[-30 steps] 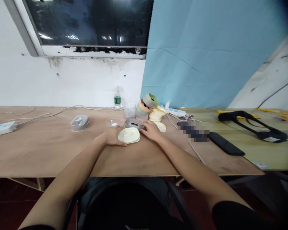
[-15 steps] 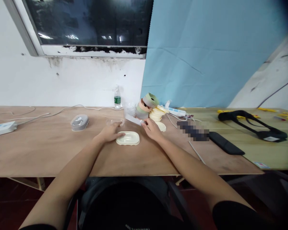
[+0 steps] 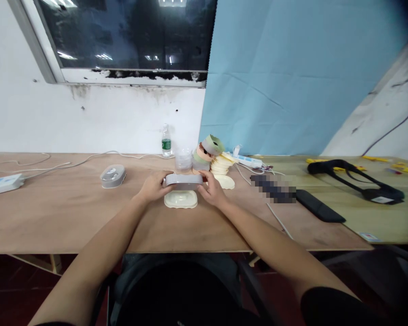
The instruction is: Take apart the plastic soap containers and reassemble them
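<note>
Both my hands hold a flat grey oval plastic shell (image 3: 183, 179) by its ends, just above the table. My left hand (image 3: 153, 188) grips its left end and my right hand (image 3: 212, 190) its right end. Right beneath it lies a cream oval moulded piece (image 3: 181, 199), flat on the plywood and apparently not touched by the shell. A similar grey oval case (image 3: 113, 175) sits to the left of my left hand. The shell and hands hide the shallow clear dish seen earlier.
Behind my hands stand a clear cup (image 3: 183, 158), a water bottle (image 3: 166, 142), coloured rings (image 3: 207, 151) and stacked cream discs (image 3: 220, 165). A power strip (image 3: 3, 184) and cables lie left; a black strap (image 3: 353, 181) and black pad (image 3: 319, 206) lie right.
The grey shell has risen from the table and now lies level between both hands above the cream piece. My left hand has moved from the cream piece onto the shell.
</note>
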`<state>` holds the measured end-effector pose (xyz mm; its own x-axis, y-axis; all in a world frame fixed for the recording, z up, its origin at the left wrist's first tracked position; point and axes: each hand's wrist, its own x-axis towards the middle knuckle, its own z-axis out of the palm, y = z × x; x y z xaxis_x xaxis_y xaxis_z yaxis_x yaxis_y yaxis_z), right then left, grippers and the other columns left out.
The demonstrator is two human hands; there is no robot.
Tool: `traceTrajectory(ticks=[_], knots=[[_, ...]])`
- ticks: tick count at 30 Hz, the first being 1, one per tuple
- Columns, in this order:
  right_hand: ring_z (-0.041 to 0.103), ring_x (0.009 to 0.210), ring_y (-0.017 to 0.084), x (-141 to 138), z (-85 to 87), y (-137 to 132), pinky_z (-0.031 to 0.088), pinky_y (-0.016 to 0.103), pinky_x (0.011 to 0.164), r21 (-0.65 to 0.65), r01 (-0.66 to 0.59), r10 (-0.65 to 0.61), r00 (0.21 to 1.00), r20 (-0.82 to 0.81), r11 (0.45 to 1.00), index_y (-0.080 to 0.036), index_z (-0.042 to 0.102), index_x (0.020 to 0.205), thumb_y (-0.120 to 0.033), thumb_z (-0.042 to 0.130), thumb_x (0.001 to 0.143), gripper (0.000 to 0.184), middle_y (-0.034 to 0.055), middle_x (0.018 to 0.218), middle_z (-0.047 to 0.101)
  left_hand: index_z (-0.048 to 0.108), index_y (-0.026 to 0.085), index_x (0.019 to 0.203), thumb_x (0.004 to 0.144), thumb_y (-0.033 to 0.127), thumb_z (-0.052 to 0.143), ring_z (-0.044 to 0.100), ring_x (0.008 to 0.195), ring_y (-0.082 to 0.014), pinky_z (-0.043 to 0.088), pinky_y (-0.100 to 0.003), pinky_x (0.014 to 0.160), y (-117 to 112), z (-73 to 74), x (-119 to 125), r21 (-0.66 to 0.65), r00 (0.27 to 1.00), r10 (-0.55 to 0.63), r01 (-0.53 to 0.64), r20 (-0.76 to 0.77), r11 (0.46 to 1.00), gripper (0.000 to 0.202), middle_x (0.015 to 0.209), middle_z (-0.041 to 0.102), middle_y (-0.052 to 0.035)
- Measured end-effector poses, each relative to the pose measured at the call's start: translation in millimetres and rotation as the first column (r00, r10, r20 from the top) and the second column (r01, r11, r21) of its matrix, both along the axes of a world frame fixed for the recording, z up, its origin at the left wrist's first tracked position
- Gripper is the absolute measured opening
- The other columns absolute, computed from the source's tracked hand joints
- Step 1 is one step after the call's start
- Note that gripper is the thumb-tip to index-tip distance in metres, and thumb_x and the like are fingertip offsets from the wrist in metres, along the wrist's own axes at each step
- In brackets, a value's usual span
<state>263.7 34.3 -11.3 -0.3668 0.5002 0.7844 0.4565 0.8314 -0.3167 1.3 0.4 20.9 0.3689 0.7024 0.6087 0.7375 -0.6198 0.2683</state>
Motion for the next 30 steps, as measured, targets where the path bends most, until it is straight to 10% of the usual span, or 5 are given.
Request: traceTrajectory(ticks=[10, 30], knots=[[0.057, 0.064, 0.016, -4, 9.2, -10, 0.041, 0.025, 0.061, -0.24, 0.063, -0.053, 0.997, 0.05, 0.969, -0.02, 0.056, 0.115, -0.043, 0.042, 0.093, 0.035, 0.001, 0.073, 0.063, 0.055, 0.019, 0.124, 0.09, 0.043, 0.041, 0.061, 0.072, -0.0175, 0.044, -0.028, 0.068, -3, 1.9, 0, -0.121, 0.999, 0.039, -0.042, -0.023, 0.992, 0.044, 0.085, 0.068, -0.0041], [0.058, 0.08, 0.016, -13, -0.5, 5, 0.038, 0.025, 0.068, -0.539, 0.107, 0.023, 0.973, 0.228, 0.835, -0.018, 0.061, 0.093, -0.042, 0.037, 0.094, 0.034, 0.0035, 0.089, 0.066, 0.064, 0.017, 0.081, 0.086, 0.039, 0.038, 0.058, 0.069, -0.0171, 0.039, -0.027, 0.061, 15, -13.7, -8, -0.368, 0.978, -0.01, -0.069, -0.209, 0.927, 0.033, 0.079, 0.067, -0.0047]])
